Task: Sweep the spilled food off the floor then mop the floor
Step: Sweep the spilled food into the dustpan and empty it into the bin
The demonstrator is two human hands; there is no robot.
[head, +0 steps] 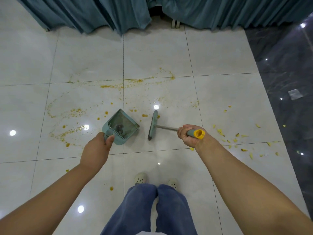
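The spilled food (111, 86) lies on the white floor (84, 56). Orange crumbs and wet-looking blobs loop ahead of us and to our left, and yellow chips (220, 132) are scattered to our right, near the dark tiles (279, 65).

The broom (153, 126) head sits among the orange spots, just right of the dustpan (121, 126) and apart from it. The dustpan holds one dark clump and no orange that we can see. We cannot tell whether its lip touches the tile.

Our left hand (96, 150) wraps the dustpan handle, thumb pressed on top, fingers curled under. Our right hand (188, 134) is fisted round the broom handle just below its yellow cap (199, 134).

We judge the sweeping barely begun. Mopping is far off, and no mop is in view.

Next move: lay the lip flat, set the bristles beyond a patch and draw short strokes toward the dustpan. The blobs may smear.

A curtain (101, 14) hangs beyond.
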